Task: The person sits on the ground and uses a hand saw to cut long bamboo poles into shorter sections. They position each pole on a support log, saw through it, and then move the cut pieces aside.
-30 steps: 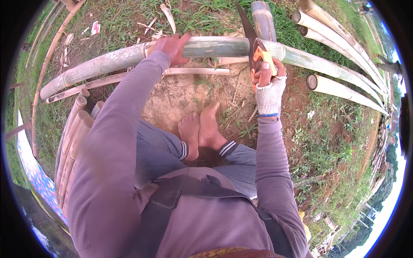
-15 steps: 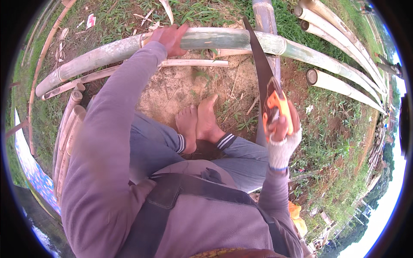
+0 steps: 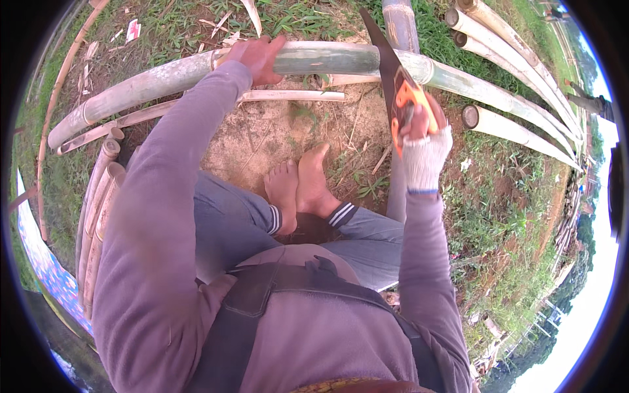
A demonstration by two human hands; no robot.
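A long greenish bamboo pole (image 3: 327,59) lies crosswise in front of me, resting on another bamboo pole (image 3: 401,26) that runs away from me. My bare left hand (image 3: 257,59) is wrapped over the crosswise pole, left of its middle. In a white fingerless glove, my right hand (image 3: 422,134) is closed round the orange handle of a hand saw (image 3: 388,62). The dark blade crosses the pole right of its middle, near a node, with its tip beyond the far side. How deep the blade sits in the bamboo I cannot tell.
Several cut bamboo poles (image 3: 517,131) lie at the right, and more bamboo lengths (image 3: 98,209) are stacked at the left. A thin split strip (image 3: 295,95) lies just nearer than the pole. My bare feet (image 3: 313,183) rest on sawdust-covered ground (image 3: 239,134).
My right hand has pushed the saw forward, away from me, so more of the blade extends past the pole. My left hand stays on the pole.
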